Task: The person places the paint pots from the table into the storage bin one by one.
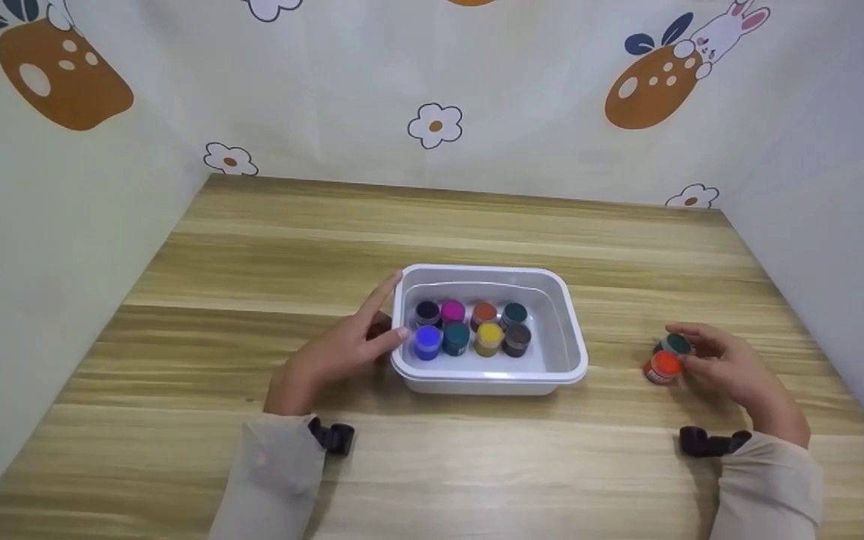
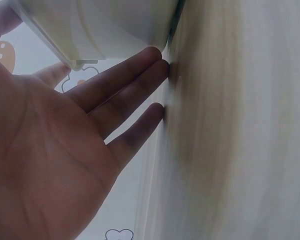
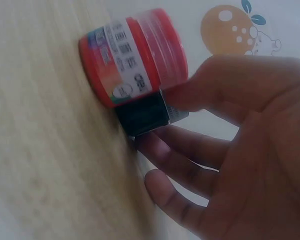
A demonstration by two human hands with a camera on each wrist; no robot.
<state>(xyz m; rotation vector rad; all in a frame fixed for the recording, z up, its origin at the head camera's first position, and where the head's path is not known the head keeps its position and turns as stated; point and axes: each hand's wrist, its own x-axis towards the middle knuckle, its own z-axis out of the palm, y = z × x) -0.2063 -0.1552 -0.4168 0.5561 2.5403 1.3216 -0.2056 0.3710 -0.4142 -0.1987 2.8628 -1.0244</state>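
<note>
My left hand [image 1: 342, 351] rests against the left side of a white plastic box [image 1: 568, 330]. Its thumb lies at the rim; the left wrist view shows the other fingers [image 2: 125, 95] extended, with fingertips by the box wall. Inside the box stand several small paint jars in two rows, among them a blue jar [image 1: 427, 342], a yellow jar [image 1: 488, 339] and a magenta jar [image 1: 453, 311]. To the right of the box, my right hand [image 1: 736, 371] pinches a dark green paint jar [image 3: 142, 116] between thumb and fingers. A red paint jar [image 3: 122, 62] stands right before it.
Everything stands on a wood-grain table [image 1: 477, 465]. A pale curtain [image 1: 342, 97] printed with flowers, oranges and rabbits encloses its back and sides. Each wrist wears a black camera mount [image 1: 336, 439]. Within the box, bare floor lies right of the jars.
</note>
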